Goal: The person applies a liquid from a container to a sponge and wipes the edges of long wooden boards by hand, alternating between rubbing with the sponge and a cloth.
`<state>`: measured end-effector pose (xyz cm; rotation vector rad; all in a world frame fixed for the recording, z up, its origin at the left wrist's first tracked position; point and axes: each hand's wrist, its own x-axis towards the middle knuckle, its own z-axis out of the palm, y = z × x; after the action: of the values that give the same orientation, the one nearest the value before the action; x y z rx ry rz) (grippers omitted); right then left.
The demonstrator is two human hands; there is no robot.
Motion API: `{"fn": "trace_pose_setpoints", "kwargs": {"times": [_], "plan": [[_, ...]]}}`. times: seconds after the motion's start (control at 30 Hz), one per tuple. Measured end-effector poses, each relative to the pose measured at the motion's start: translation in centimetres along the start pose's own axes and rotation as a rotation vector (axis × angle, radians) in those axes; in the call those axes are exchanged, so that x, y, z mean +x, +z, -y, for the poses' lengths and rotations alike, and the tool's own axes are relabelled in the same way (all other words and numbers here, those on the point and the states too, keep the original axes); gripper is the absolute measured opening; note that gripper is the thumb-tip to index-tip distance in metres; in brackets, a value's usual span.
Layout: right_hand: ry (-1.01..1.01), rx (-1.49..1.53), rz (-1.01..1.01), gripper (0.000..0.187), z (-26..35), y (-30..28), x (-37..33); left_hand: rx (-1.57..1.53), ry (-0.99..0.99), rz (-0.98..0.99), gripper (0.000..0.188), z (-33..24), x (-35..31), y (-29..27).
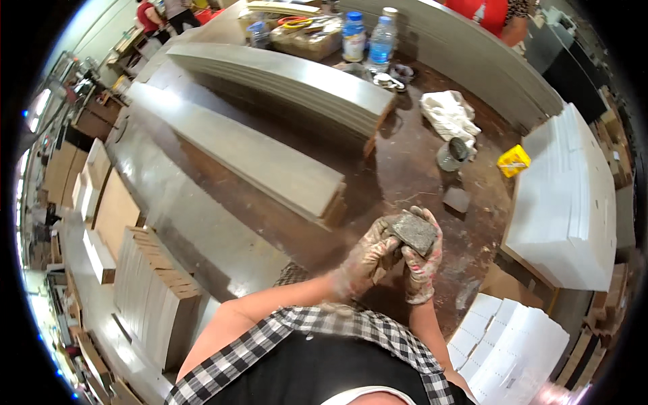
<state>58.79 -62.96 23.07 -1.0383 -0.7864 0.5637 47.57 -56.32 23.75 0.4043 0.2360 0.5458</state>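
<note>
A flat, rough, grey pad (414,233) with worn edges is held up between my two gloved hands above the brown table. My left hand (370,260), in a stained glove, pinches its left edge. Partly blurred, that glove's lower end runs into my bare forearm. My right hand (423,266), in a light glove with reddish and dark stains, grips the right side, its fingers curled behind the pad. Just beyond lies a small dark square piece (457,200). A glass jar (453,154) with a dark top stands farther off, beside a crumpled white cloth (450,115).
Long grey boards (256,152) lie stacked to my left, with a taller stack (290,77) behind. Bottles (381,44) stand at the back. A yellow packet (514,160) sits by white stacked sheets (567,202) on the right. A person in red (476,12) is beyond.
</note>
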Motion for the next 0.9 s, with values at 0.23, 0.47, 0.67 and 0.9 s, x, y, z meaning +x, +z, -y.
{"fn": "trace_pose_setpoints", "kwargs": {"times": [0.23, 0.47, 0.67, 0.9], "plan": [[0.031, -0.069, -0.189, 0.066, 1.4, 3.1, -2.8, 0.074, -0.238, 0.1, 0.052, -4.3, -4.4, -1.4], [-0.223, 0.188, -0.24, 0.086, 7.0, 7.3, -0.9, 0.679, -0.29, 0.362, 0.04, -17.3, -9.1, -5.5], [-0.451, 0.367, -0.295, 0.072, 6.2, 18.4, 1.1, 1.468, 0.842, 0.524, 0.047, -35.9, -10.0, -7.2], [-0.435, -0.054, -0.536, 0.063, 8.0, 23.5, -2.6, 2.102, 0.776, 0.747, 0.111, -41.4, -3.6, -2.2]]}}
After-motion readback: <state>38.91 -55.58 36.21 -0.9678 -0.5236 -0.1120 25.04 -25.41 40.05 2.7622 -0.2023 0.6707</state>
